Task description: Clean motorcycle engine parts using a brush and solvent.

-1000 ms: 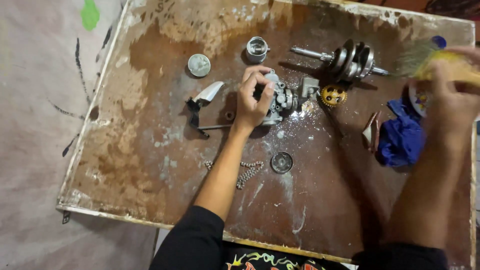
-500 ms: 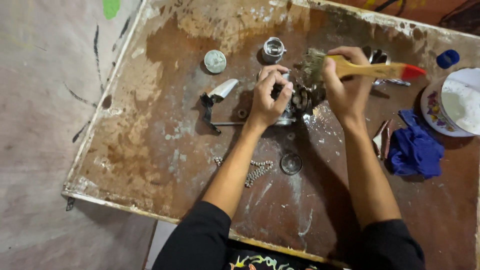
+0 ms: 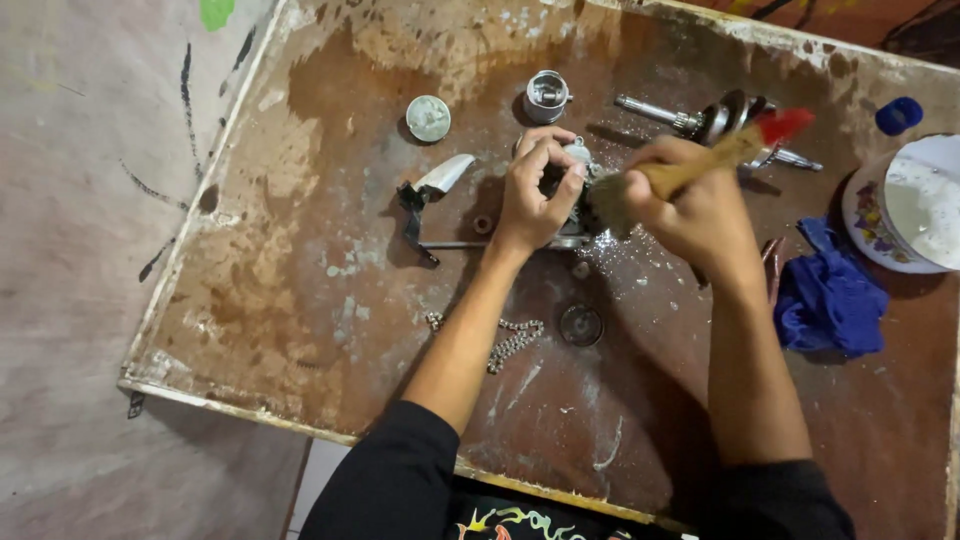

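Head view: engine part point(image 3: 572, 190) inside left grip point(image 3: 535, 190).

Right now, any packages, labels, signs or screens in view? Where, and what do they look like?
No screens, signs or readable labels in view.
Nearest things to packaging:
white tub, far right edge of the board, round, white, standing on a plate with a flowered rim.
blue cap, upper right above the tub, small, round, blue.
round metal lid, upper middle left of the hands, flat, silver-grey disc.
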